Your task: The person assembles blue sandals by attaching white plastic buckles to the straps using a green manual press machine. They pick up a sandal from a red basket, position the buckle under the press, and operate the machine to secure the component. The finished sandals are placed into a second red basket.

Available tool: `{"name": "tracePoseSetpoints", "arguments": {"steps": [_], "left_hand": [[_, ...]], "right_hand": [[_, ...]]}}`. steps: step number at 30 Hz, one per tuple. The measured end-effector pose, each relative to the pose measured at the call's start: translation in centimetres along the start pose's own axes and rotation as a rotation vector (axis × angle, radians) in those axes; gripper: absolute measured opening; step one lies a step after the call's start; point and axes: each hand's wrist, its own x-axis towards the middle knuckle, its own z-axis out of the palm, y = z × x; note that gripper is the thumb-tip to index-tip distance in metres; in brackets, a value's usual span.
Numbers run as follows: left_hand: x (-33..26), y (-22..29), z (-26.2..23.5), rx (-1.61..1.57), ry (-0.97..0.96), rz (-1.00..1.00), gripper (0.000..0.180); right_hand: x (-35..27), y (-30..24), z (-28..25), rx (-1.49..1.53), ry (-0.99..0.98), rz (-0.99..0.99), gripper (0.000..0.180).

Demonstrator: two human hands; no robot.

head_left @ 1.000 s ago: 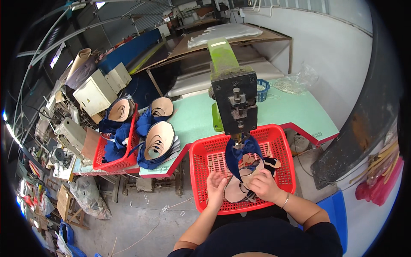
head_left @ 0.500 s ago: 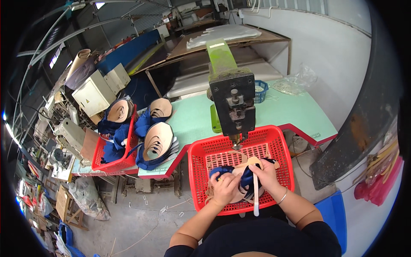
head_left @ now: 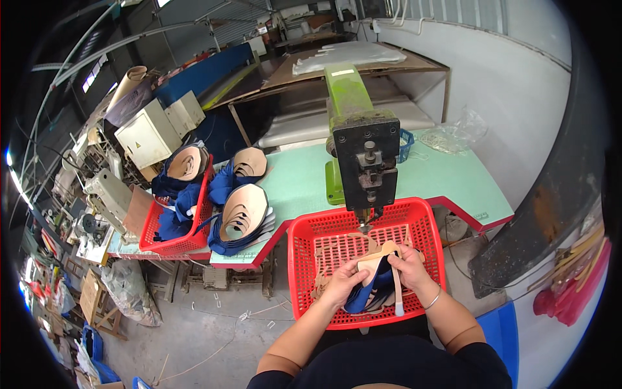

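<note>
In front of me, over a red plastic basket (head_left: 300, 266), I hold a navy and beige shoe upper (head_left: 379, 285). My left hand (head_left: 343, 282) is closed on its beige edge, thumb on top. My right hand (head_left: 411, 266) pinches the beige upper end, where a pale strap (head_left: 398, 295) hangs down toward the basket's near rim. Parts of the upper are hidden under my fingers. Beige strips and trimmings (head_left: 322, 275) lie inside the basket. Just beyond my hands, the black head of a green sewing machine (head_left: 367, 162) hangs over the basket's far side.
On the green table (head_left: 298, 178), stacked navy and beige uppers (head_left: 243, 211) stand left, beside a smaller red basket (head_left: 194, 241) filled with more. A blue basket (head_left: 405, 146) sits behind the machine head. A thick dark post (head_left: 538, 201) rises at the right.
My left hand has shifted from the navy part to the beige edge. The upper now shows its beige side higher up. My right hand still pinches it; the view has shifted slightly.
</note>
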Motion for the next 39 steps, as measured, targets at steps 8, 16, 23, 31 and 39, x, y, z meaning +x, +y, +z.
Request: {"name": "tracePoseSetpoints", "arguments": {"steps": [8,16,23,31,39], "left_hand": [[0.8,2.9,3.0,0.057,0.111,0.094,0.007],[2.9,5.7,6.6,0.135,0.267,0.196,0.012],[3.2,6.3,6.7,0.073,0.287,0.176,0.016],[1.5,7.7,6.2,0.115,0.332,0.209,0.015],[0.4,6.4,3.8,0.001,0.419,0.211,0.016]], "right_hand": [[1.2,-3.9,0.5,-0.02,0.002,-0.032,0.019],[3.0,-8.3,-0.9,-0.036,0.029,0.135,0.02],[3.5,-8.3,-0.5,-0.006,0.044,0.11,0.019],[3.7,-7.9,1.7,-0.025,0.054,0.12,0.017],[3.9,-8.1,4.5,-0.198,0.053,0.087,0.019]]}}
